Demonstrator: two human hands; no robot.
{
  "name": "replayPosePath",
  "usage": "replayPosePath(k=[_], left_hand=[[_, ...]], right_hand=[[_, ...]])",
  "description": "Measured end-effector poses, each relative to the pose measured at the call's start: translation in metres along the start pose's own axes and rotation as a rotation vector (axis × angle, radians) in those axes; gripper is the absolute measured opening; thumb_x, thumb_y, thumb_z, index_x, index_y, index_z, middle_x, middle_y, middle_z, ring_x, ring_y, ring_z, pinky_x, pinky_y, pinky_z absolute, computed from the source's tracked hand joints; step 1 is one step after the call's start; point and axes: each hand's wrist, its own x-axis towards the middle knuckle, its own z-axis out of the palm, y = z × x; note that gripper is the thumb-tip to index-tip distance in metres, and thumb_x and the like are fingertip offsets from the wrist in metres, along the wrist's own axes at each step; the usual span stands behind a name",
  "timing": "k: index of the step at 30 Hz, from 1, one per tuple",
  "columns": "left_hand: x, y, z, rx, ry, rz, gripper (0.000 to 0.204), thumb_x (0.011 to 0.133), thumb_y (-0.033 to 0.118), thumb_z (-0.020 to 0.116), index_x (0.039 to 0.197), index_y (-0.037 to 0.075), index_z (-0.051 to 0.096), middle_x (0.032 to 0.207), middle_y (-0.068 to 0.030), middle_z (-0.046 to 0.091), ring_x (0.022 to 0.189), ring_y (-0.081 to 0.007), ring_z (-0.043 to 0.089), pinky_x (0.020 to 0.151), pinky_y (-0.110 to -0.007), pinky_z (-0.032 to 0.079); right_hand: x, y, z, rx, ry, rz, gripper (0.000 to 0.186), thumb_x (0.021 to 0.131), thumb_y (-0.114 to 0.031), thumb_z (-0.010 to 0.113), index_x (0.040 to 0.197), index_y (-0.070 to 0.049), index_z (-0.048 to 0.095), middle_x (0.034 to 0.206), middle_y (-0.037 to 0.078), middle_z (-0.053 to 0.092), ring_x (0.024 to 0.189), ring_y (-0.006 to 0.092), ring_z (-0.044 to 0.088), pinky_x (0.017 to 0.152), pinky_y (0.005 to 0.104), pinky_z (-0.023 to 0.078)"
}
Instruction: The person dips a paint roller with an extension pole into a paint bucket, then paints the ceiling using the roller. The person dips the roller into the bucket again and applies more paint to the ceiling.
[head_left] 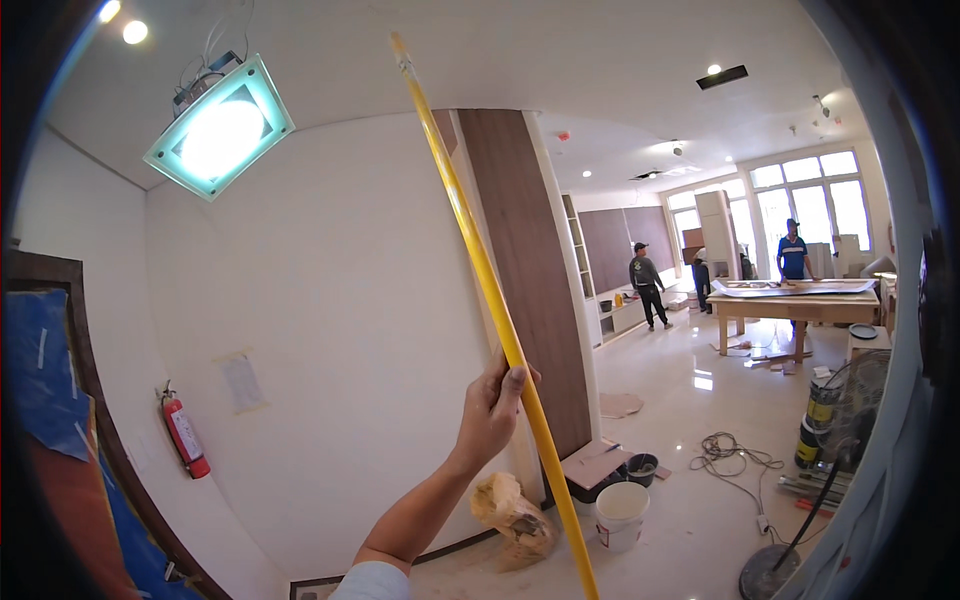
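Observation:
A long yellow pole [478, 255] runs slantwise through the middle of the view, from near the ceiling down past the lower edge. My left hand [490, 408] is closed round it at about mid-length, thumb on the near side. The pole's upper end is a paler tip, close to the ceiling; its lower end is cut off by the frame. My left forearm [425, 510], in a light blue sleeve, comes up from the lower edge. Behind the pole stand a white wall [320, 300] and a dark wood panel [520, 270]. My right hand does not show.
A lit square ceiling lamp [222, 130] hangs by wires at upper left. On the floor are a white bucket [620, 520], a paper sack [515, 520], a tangled cable [735, 458] and a standing fan [775, 570]. Several people are around a work table [770, 308] farther back.

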Motion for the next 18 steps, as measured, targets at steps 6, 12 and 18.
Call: replayPosePath(k=[6,12,18], left_hand=[[-0.031,0.002,-0.007,0.021,-0.027,0.047,0.056,0.111,0.029,0.05,0.159,0.002,0.036,0.106,-0.0029,0.067,0.081,-0.0053,0.057,0.066,-0.022,0.051],[-0.027,-0.006,-0.029,0.027,-0.045,-0.02,0.055,0.111,0.026,0.052,0.158,0.002,0.038,0.11,-0.0037,0.066,0.084,-0.0064,0.059,0.068,-0.022,0.053],[-0.012,-0.019,-0.053,0.021,-0.018,-0.036,0.045,0.111,0.022,0.052,0.148,-0.001,0.047,0.107,-0.0058,0.067,0.083,-0.007,0.06,0.069,-0.022,0.053]], right_hand=[[0.03,-0.055,0.0,0.216,0.055,-0.233,0.039,0.098,-0.038,0.068,0.091,-0.001,0.06,0.06,0.009,0.049,0.052,0.0233,0.049,0.051,0.0402,0.042],[0.064,-0.11,0.005,0.221,0.024,-0.314,0.039,0.106,-0.04,0.056,0.094,-0.002,0.06,0.059,0.008,0.049,0.051,0.0225,0.048,0.049,0.04,0.039],[0.084,-0.13,0.026,0.134,0.1,-0.399,0.039,0.107,-0.039,0.054,0.096,-0.003,0.062,0.06,0.01,0.053,0.051,0.0236,0.052,0.049,0.0401,0.039]])
